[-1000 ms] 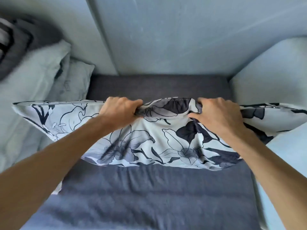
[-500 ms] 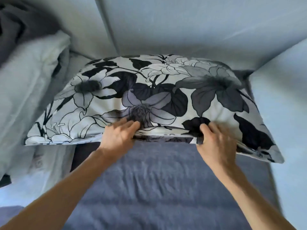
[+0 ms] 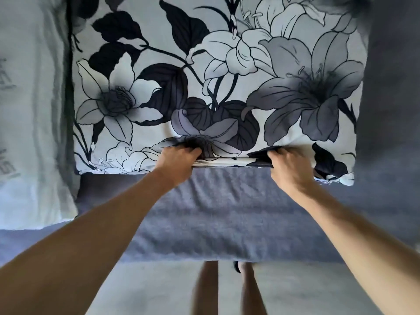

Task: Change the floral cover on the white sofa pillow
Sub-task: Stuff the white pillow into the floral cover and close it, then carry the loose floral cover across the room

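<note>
The pillow in its black, grey and white floral cover point(image 3: 216, 83) lies flat on the dark grey sofa seat point(image 3: 227, 212) and fills the upper half of the view. My left hand point(image 3: 179, 159) grips the cover's near edge at its middle, fingers curled into the fabric. My right hand point(image 3: 288, 164) grips the same edge further right, bunching dark fabric. Between the hands a white strip point(image 3: 222, 162) shows at the edge; whether it is the inner pillow I cannot tell.
A pale pillow or cloth point(image 3: 31, 110) lies along the left side of the seat. A dark grey sofa part point(image 3: 391, 87) stands at the right. Below the seat's front edge are my legs point(image 3: 206, 289) on a pale floor.
The pillow went from being held up by its top edge to lying flat on the seat. Both hands now grip its near edge, and the view has closed in.
</note>
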